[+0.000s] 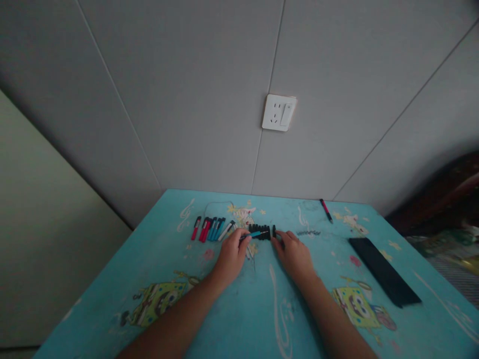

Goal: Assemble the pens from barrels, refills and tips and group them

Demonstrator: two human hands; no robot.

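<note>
My left hand (232, 252) is closed around a blue pen (256, 234), held almost level with its thin tip pointing right. Just under and behind that tip, several short black pieces (265, 234) lie side by side in a row; their exact kind is too small to tell. My right hand (294, 253) has its thumb and finger at a single black piece (274, 231), a little apart from the row's right end. Left of my left hand lie red pen barrels (204, 230), blue pen barrels (216, 230) and a white pen barrel (226, 231), with dark upper ends.
A red and black pen (326, 210) lies near the wall at the back right. On the right side rests a flat black case (383, 271). The blue table (239, 309) has a cartoon print and meets a grey wall with a white socket (279, 112).
</note>
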